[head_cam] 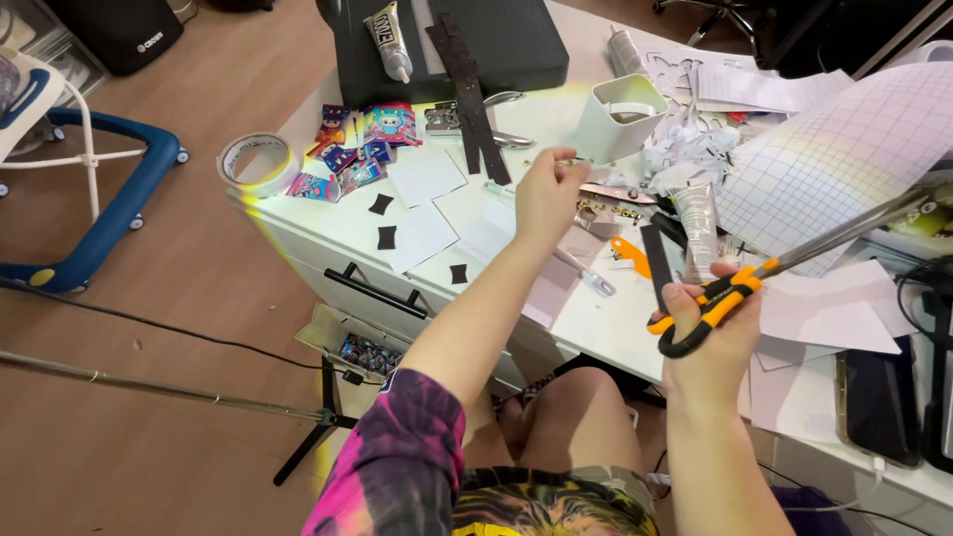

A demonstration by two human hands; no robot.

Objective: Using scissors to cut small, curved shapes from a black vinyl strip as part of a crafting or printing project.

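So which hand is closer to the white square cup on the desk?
Left. The left hand reaches just beside the white square cup, at its lower left. The right hand sits well below it, holding orange-handled scissors.

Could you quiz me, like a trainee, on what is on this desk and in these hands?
1. True or false: the right hand holds scissors with orange and black handles.
2. Which thing stands nearest the left hand? A) the roll of tape B) the white cup C) the phone
3. What colour are the small cut pieces lying on the white paper squares?

Key: 1 true; 2 B; 3 black.
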